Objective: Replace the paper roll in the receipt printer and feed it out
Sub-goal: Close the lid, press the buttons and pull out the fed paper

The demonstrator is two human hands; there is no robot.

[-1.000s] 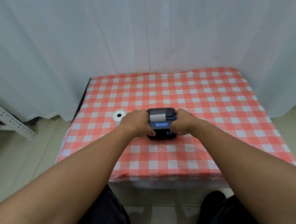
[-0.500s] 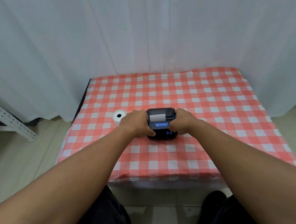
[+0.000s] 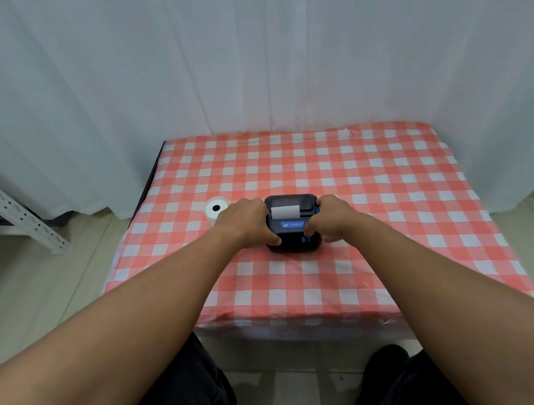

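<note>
A small black receipt printer [image 3: 291,237] with a blue label stands near the middle of the table [image 3: 398,194]. A strip of white paper [image 3: 284,212] shows at its top. My left hand [image 3: 245,220] grips the printer's left side. My right hand [image 3: 329,217] grips its right side, fingers curled over the top edge. A white paper roll [image 3: 216,209] with a dark core hole lies flat on the cloth just left of my left hand.
The table wears a red-and-white checked cloth and stands against a white curtain [image 3: 211,55]. A white perforated metal rail [image 3: 8,205] slants across the floor at the left. My dark-trousered legs [image 3: 195,393] sit below the table's near edge.
Both hands stay clamped on the printer's sides. The right hand's fingers have shifted slightly over the top; the printer has barely moved.
</note>
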